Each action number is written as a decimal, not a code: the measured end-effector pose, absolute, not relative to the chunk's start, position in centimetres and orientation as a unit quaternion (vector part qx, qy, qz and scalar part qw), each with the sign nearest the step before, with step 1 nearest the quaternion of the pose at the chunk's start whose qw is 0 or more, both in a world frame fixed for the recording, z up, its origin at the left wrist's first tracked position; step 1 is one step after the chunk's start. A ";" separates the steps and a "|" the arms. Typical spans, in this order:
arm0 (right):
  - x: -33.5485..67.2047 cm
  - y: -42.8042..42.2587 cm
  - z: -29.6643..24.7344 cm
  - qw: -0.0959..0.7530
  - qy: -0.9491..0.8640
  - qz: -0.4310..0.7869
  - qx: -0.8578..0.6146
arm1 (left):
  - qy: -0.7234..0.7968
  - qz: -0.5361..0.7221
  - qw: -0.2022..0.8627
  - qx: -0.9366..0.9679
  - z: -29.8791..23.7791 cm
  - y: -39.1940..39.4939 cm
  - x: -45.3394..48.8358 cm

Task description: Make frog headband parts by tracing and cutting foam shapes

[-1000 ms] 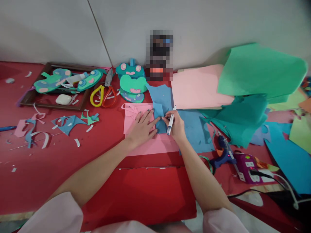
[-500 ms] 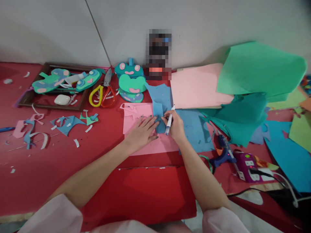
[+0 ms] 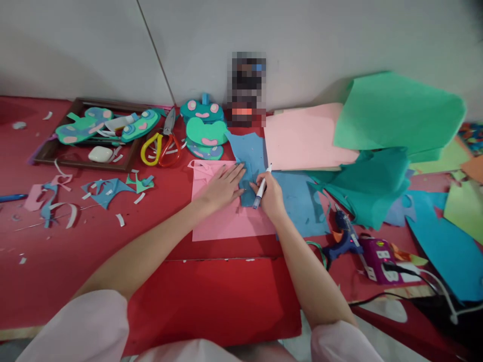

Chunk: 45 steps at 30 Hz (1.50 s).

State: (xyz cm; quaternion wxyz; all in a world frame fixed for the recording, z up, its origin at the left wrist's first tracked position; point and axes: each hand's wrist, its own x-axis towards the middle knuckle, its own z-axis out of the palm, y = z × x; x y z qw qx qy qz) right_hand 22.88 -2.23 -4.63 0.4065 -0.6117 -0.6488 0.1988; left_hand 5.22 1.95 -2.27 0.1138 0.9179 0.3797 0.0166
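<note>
At centre frame, the left hand's (image 3: 221, 192) fingers lie extended over a blue felt-like sheet (image 3: 249, 150), probably steadying it against a pink felt-like sheet (image 3: 230, 227); the right hand's (image 3: 273, 195) curled fingers grip a white-barrelled marker (image 3: 261, 187) (dark end up-frame).

Dim light, soft shadows, pixelated patch (image 3: 247, 89)

Far left, I see scissors (image 3: 166, 132) beside a brown frame (image 3: 75, 164); near right, a glue gun (image 3: 347, 240) beside a purple socket box (image 3: 373, 255).
</note>
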 end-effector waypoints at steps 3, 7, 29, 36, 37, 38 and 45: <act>22.9 -2.2 -4.7 0.401 -0.652 0.192 -0.615 | 0.389 0.021 0.107 0.915 -2.6 2.8 5.3; 22.8 -2.2 -4.5 0.389 -0.655 0.187 -0.620 | 0.411 0.038 0.090 0.906 -2.7 2.8 5.5; 22.9 -2.3 -4.6 0.392 -0.650 0.188 -0.623 | 0.358 0.049 0.106 0.926 -2.9 2.0 3.9; 22.9 -2.3 -4.6 0.391 -0.640 0.192 -0.633 | 0.341 0.040 0.112 0.932 -2.6 1.8 4.0; 22.9 -2.3 -4.7 0.391 -0.640 0.192 -0.633 | 0.339 0.039 0.113 0.933 -2.7 1.8 4.0; 22.9 -2.3 -4.7 0.391 -0.640 0.190 -0.634 | 0.337 0.040 0.113 0.934 -2.8 1.8 4.0; 22.9 -2.4 -4.6 0.383 -0.643 0.190 -0.635 | 0.347 0.045 0.115 0.930 -3.2 1.7 3.9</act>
